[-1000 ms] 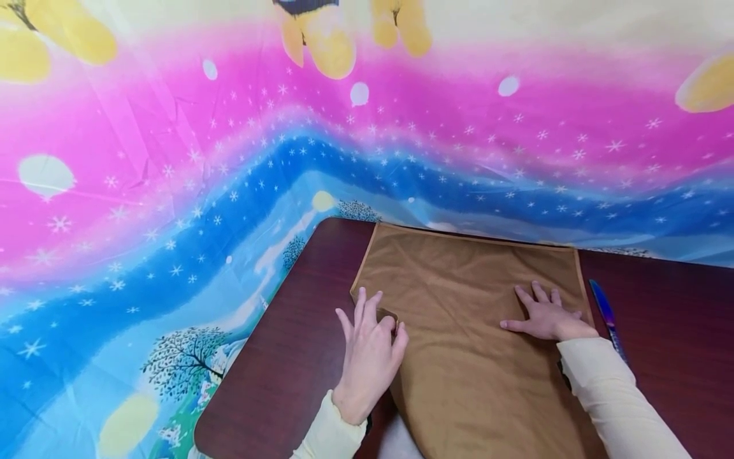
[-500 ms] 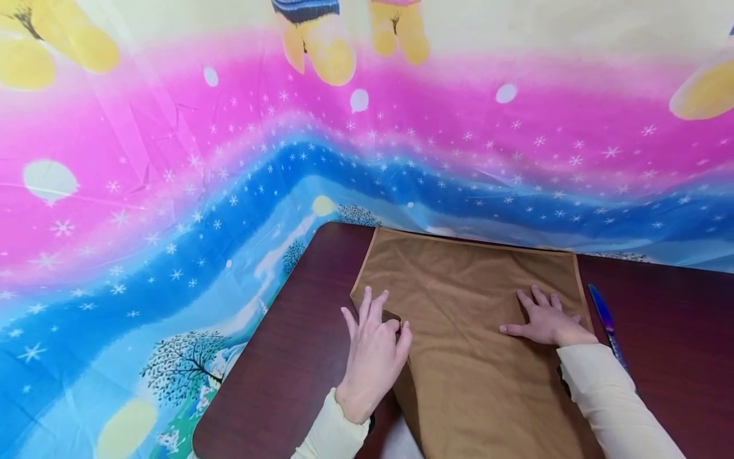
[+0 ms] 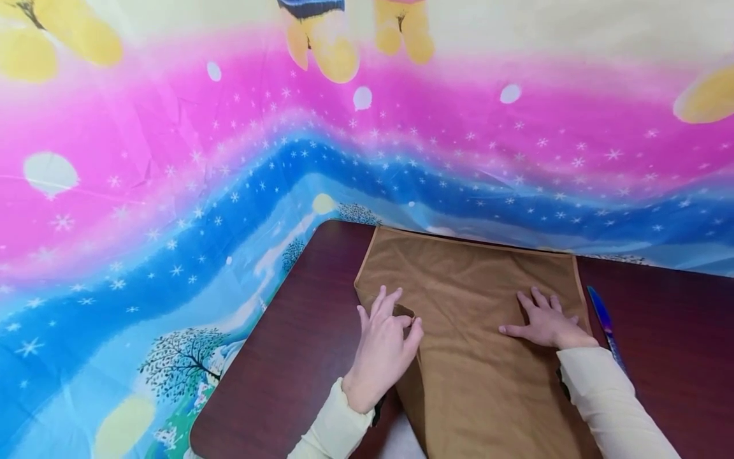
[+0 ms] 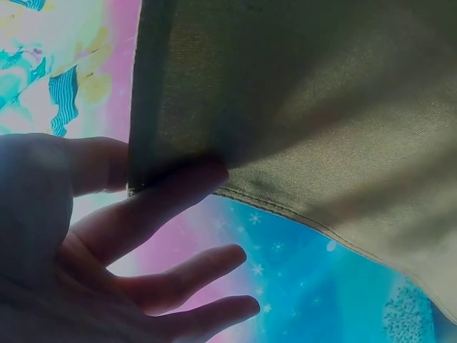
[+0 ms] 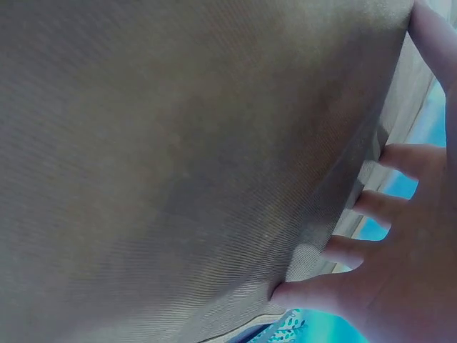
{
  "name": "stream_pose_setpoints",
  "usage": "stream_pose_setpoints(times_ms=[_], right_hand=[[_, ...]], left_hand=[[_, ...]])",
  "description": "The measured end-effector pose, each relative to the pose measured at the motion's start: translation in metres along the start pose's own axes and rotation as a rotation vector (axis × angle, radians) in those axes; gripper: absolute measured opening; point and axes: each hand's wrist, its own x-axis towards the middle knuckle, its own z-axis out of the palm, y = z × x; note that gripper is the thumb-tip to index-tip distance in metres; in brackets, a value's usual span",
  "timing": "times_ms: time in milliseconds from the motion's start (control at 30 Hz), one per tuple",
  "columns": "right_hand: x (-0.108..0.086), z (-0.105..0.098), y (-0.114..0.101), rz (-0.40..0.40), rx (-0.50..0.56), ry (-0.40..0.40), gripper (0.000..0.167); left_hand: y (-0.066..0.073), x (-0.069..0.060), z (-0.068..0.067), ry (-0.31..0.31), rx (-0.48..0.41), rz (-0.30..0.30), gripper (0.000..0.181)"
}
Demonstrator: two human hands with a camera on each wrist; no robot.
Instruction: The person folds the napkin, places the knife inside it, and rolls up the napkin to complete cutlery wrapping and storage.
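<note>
One brown cloth (image 3: pixel 476 357) with lighter edging lies spread over the dark reddish counter (image 3: pixel 287 331) in the head view, its far edge close to the counter's far edge and its near end running out at the bottom. At the cloth's left edge, the left hand (image 3: pixel 383 354) pinches a bit of it between thumb and index finger, the other three fingers stretched out; a small fold stands up at the pinch. On the cloth, near its right edge, the right hand (image 3: pixel 547 320) rests flat with fingers spread, gripping nothing. Just beyond that edge lies a knife (image 3: pixel 601 311) with a blue and violet blade. Behind the cloth hangs a pink and blue backdrop (image 3: pixel 367 121) printed with snowflakes. Both arms wear cream sleeves (image 3: pixel 608 389). In the left wrist view, two digits close on a corner of the cloth, one behind it and one in front, while two more fingers (image 4: pixel 207 268) reach out below its stitched edge, against the backdrop. In the right wrist view, ribbed cloth fills most of the frame; to its right, the spread right hand sets its fingertips (image 5: pixel 293 294) against it.
</note>
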Motion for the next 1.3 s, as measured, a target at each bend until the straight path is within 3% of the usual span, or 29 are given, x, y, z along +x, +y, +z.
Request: stream_pose_setpoints(times_ms=[133, 367, 600, 933, 1300], right_hand=[[-0.001, 0.002, 0.001, 0.010, 0.002, 0.001, 0.105], [-0.003, 0.004, 0.000, 0.013, 0.005, 0.004, 0.105], [-0.002, 0.006, 0.001, 0.017, 0.002, 0.004, 0.106], [-0.002, 0.007, -0.001, 0.011, 0.002, 0.020, 0.102], [-0.001, 0.006, -0.004, -0.014, -0.017, 0.054, 0.096]], left_hand=[[0.004, 0.004, 0.000, 0.006, 0.012, 0.021, 0.026], [0.009, 0.005, 0.000, -0.025, -0.047, 0.006, 0.027], [0.009, 0.009, 0.000, -0.001, -0.023, 0.009, 0.027], [0.012, 0.015, 0.002, -0.012, -0.010, 0.019, 0.028], [0.021, 0.023, 0.002, -0.008, -0.008, 0.031, 0.029]])
